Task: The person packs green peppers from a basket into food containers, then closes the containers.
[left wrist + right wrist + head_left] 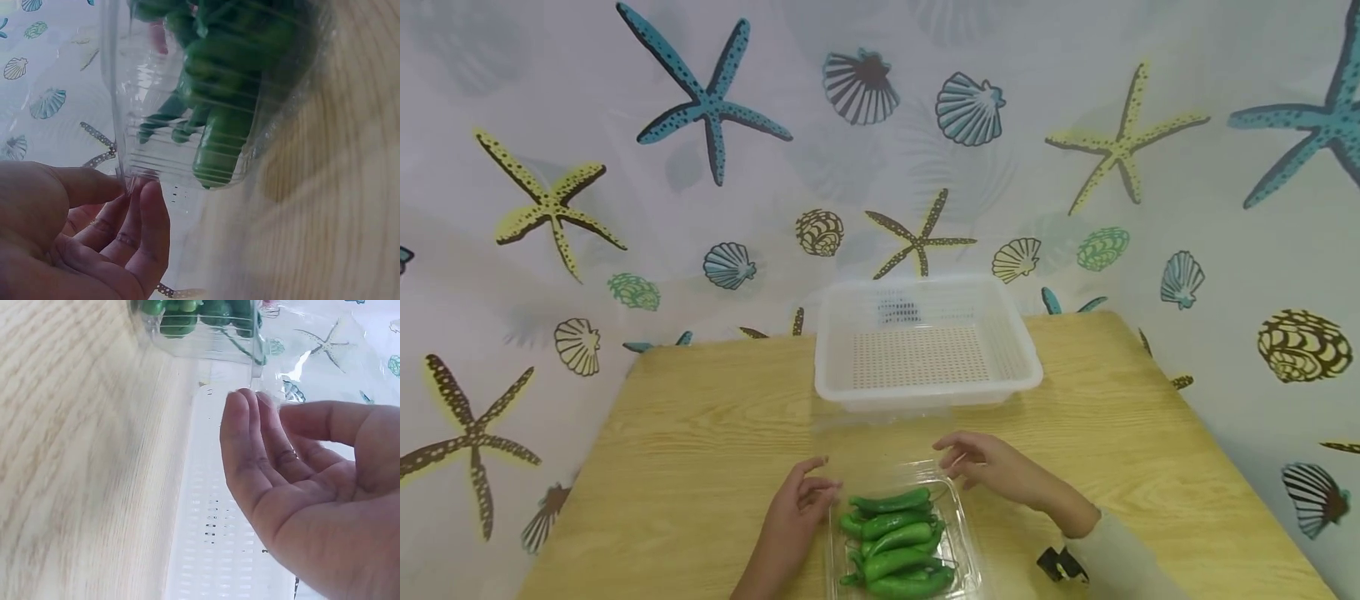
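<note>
Green peppers (898, 542) lie in a pile inside a clear plastic container (966, 542) at the front of the table. My left hand (801, 504) is at the container's far left corner. In the left wrist view, its thumb and fingers pinch the rim at that corner. By the far right corner is my right hand (992, 467), its fingers loosely bent and nothing held between them. The right wrist view has its fingertips (236, 406) right by the container's corner. A clear lid (880, 442) spreads from the container's far side toward the basket.
Behind the container stands a white perforated basket (925, 392) on the wooden table (700, 450). Beside my right sleeve lies a small black object (1060, 565). A curtain (820, 167) printed with starfish and shells hangs around the table's back and sides.
</note>
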